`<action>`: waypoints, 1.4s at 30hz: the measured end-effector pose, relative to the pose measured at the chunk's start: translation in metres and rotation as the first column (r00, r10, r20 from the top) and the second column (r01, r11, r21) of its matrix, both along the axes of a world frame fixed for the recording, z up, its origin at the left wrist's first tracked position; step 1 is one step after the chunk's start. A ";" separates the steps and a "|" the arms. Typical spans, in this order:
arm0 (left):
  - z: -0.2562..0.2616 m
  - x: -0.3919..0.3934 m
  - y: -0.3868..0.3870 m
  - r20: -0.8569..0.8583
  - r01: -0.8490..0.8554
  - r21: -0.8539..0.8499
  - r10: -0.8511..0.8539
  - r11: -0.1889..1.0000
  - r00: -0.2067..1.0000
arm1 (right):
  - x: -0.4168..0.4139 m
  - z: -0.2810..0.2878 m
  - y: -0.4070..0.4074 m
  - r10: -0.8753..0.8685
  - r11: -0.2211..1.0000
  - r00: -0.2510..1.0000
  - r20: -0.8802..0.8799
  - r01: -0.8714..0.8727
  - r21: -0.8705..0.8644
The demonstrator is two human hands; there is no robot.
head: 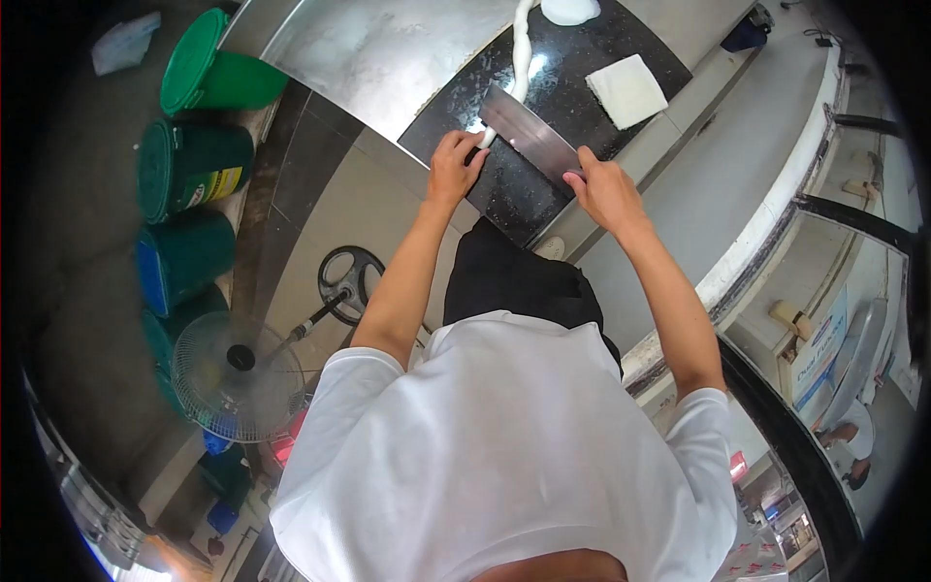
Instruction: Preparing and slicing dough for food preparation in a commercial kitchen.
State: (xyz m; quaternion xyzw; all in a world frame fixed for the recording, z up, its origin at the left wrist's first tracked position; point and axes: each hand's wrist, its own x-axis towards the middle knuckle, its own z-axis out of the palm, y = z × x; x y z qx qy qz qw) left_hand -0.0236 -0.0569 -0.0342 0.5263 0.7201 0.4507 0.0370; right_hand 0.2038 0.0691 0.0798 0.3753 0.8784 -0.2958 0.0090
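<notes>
A long white rope of dough runs down a black speckled stone worktop. My right hand grips the handle end of a wide rectangular metal blade, a cleaver or dough cutter, whose far end lies at the rope. With its fingertips, my left hand touches the near end of the rope, just left of the blade. At the top of the worktop sits a white lump of dough. A folded white cloth lies to the right.
A shiny metal work surface adjoins the stone on the left. Green lidded buckets stand in a row at the far left, with a standing fan below them. A glazed partition with a dark frame runs along the right; a person appears beyond it.
</notes>
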 end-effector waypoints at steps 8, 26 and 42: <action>0.004 -0.024 -0.003 0.172 0.120 -0.071 -0.106 0.990 0.979 | -0.016 -0.015 -0.005 0.140 0.990 0.987 0.079 -0.141 0.004; 0.046 0.052 0.016 0.329 0.586 -0.386 -0.488 0.712 0.809 | 0.121 -0.053 -0.050 -0.751 0.660 0.624 -0.217 0.716 -0.226; 0.061 0.061 0.092 0.179 0.382 -0.844 -0.474 0.376 0.862 | 0.136 -0.087 -0.042 -0.776 0.627 0.550 -0.309 0.728 -0.278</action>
